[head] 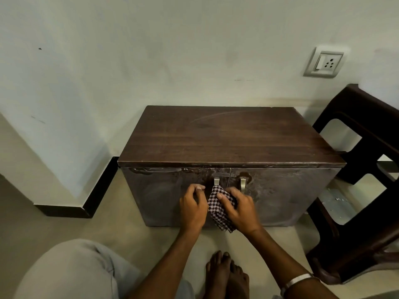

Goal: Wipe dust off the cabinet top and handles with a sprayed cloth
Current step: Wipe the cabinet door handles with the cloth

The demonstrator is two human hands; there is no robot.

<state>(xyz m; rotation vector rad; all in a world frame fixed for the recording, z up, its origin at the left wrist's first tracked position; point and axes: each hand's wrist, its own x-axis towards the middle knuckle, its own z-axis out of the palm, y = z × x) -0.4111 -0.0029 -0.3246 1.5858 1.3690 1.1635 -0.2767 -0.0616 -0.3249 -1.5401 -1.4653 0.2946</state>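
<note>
My right hand (239, 209) grips the checked cloth (220, 209), fingers curled over it and pressing its top edge against the lower end of the left handle (216, 182) on the cabinet (216, 134), while my left hand (192, 207) rests against the left door just beside it, fingers curled and, as far as I can tell, holding nothing. To do this well I would wrap the cloth right round the handle and draw it along its full length, steadying the door so it stays closed. The right handle (243, 184) looks untouched, and the dusty, smeared door fronts suggest keeping a clean fold of cloth for it.
</note>
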